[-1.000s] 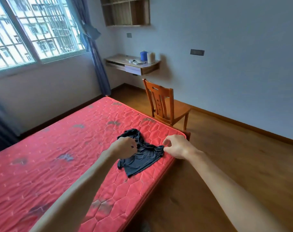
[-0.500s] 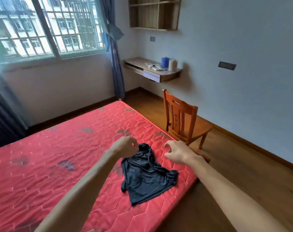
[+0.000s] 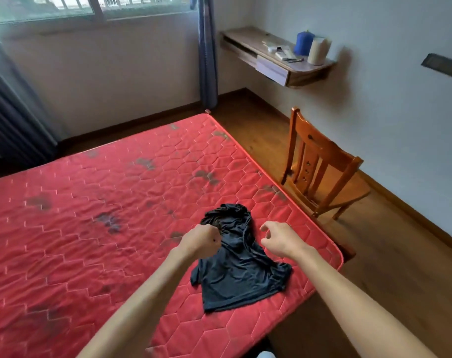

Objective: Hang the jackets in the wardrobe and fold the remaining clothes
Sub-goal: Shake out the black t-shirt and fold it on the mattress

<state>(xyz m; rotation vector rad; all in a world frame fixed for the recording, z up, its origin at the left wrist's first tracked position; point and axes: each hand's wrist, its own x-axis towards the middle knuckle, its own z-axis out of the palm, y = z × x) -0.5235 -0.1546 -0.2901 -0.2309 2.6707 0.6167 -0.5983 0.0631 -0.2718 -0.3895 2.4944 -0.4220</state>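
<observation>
The left hand point(image 3: 201, 240) is balled in a fist, gripping a bunched fold of the dark T-shirt point(image 3: 240, 282). The shirt lies crumpled on the red quilted mattress point(image 3: 90, 215) near its corner. Just right of that grip, the right hand point(image 3: 280, 239) hovers with fingers loosely curled, holding nothing.

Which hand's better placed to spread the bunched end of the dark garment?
Left, likely: the left hand grips the dark garment beside its bunched end; the right hand hovers beside it, holding nothing.
</observation>
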